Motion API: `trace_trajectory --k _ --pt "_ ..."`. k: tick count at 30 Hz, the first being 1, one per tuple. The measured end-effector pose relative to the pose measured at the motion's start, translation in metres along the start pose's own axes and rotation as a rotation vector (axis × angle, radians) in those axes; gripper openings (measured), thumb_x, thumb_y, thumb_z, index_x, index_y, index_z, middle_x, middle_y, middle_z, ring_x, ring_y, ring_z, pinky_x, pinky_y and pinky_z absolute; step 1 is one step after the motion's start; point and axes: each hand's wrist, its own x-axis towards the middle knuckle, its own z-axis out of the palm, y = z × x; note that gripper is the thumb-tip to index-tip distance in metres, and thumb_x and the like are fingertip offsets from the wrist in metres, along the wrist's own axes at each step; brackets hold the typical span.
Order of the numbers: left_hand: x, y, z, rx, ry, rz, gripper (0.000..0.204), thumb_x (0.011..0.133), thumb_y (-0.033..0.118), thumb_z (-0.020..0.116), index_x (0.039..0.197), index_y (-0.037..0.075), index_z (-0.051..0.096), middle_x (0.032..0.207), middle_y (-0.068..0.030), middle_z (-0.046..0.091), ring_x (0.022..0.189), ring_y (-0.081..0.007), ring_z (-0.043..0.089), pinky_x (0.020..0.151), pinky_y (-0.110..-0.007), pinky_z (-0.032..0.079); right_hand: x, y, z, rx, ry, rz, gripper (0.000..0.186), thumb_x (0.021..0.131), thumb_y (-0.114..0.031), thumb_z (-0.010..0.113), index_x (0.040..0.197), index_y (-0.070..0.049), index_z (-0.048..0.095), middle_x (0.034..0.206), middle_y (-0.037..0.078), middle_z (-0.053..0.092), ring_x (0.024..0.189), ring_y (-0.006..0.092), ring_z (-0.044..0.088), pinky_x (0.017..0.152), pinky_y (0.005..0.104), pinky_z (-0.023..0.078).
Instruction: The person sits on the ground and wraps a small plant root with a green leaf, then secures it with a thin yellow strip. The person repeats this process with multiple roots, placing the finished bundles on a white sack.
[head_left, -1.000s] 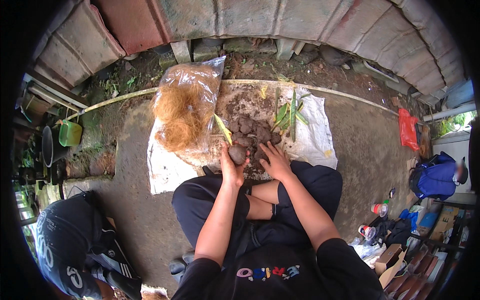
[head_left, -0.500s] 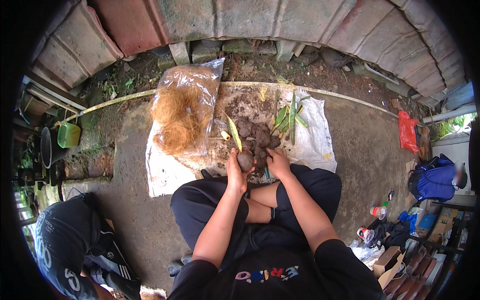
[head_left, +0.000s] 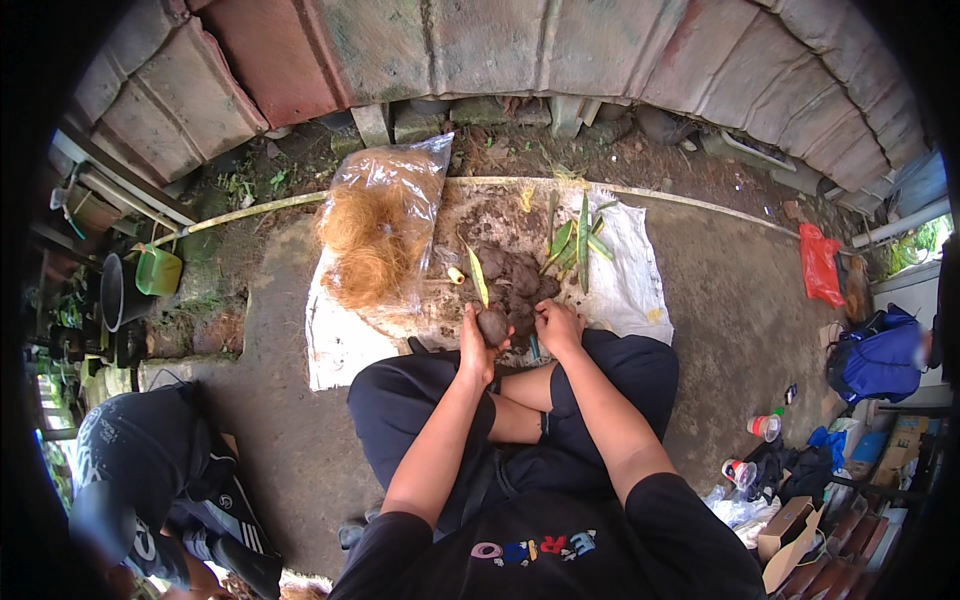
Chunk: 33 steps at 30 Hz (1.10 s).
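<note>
My left hand is wrapped round a ball of dark soil. A yellow-edged green leaf stands up out of the ball, its tip pointing away from me. To the right, my right hand is at the near edge of a heap of moist soil, fingers curled together; whatever is between them is too small to make out. A teal handle shows between my hands. Beyond the heap's right side lie several cut leaves, and a small yellowish spool rests to its left.
A clear bag of brown fibre lies on the left of the white sack sheet. Tiled roofing spans the far side. Another person bends over at lower left. Cups and boxes stand at right.
My right hand's fingers have drawn back slightly from the soil and curled together. The left hand still holds the ball. The view has shifted a little, and the person at left shows more.
</note>
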Motion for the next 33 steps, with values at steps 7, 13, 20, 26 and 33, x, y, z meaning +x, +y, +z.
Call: trace_trajectory --k 7,13,20,26,33 --pt "-0.001 -0.014 -0.018 0.025 -0.081 -0.011 0.053 0.101 0.054 0.027 0.114 0.011 0.055 0.1 -0.004 0.065 0.084 -0.0177 0.064 0.067 -0.031 0.05 0.011 0.033 0.025 0.193 0.128 0.013 0.017 0.089 -0.02 0.06 0.104 -0.013 0.067 0.099 0.007 0.07 0.093 0.0287 0.065 0.084 0.0426 0.048" --pt "-0.011 -0.016 -0.025 0.069 -0.069 -0.015 0.053 0.102 0.052 0.023 0.114 0.012 0.056 0.101 -0.0036 0.065 0.087 -0.0175 0.063 0.071 -0.032 0.05 0.006 0.039 0.022 0.648 0.117 0.141 0.018 0.096 -0.018 0.055 0.109 -0.009 0.061 0.095 0.01 0.067 0.087 0.0226 0.066 0.074 0.0342 0.05" --pt "-0.017 -0.019 -0.026 0.046 -0.034 -0.041 0.055 0.102 0.054 0.019 0.123 0.013 0.049 0.104 -0.0057 0.064 0.09 -0.0201 0.064 0.074 -0.034 0.05 -0.017 0.031 -0.001 1.219 0.037 0.107 0.021 0.102 -0.018 0.048 0.118 -0.009 0.059 0.092 0.004 0.064 0.077 0.0097 0.063 0.069 0.0246 0.047" --pt "-0.025 -0.024 -0.025 0.1 -0.08 0.058 0.041 0.104 0.041 0.031 0.131 0.013 0.042 0.133 -0.0076 0.046 0.112 -0.0227 0.055 0.087 -0.047 0.051 -0.044 0.015 -0.022 1.284 -0.127 0.119 0.025 0.102 -0.028 0.05 0.116 -0.012 0.063 0.095 0.002 0.065 0.073 0.0062 0.061 0.064 0.0217 0.045" --pt "-0.044 -0.023 -0.021 0.115 -0.191 0.18 0.027 0.103 0.03 0.035 0.122 0.014 0.045 0.124 -0.0056 0.047 0.114 -0.0219 0.052 0.093 -0.052 0.049 -0.081 -0.019 -0.028 1.25 -0.248 -0.058 0.021 0.095 -0.023 0.064 0.111 -0.009 0.064 0.093 0.001 0.063 0.074 0.0059 0.056 0.065 0.0204 0.045"
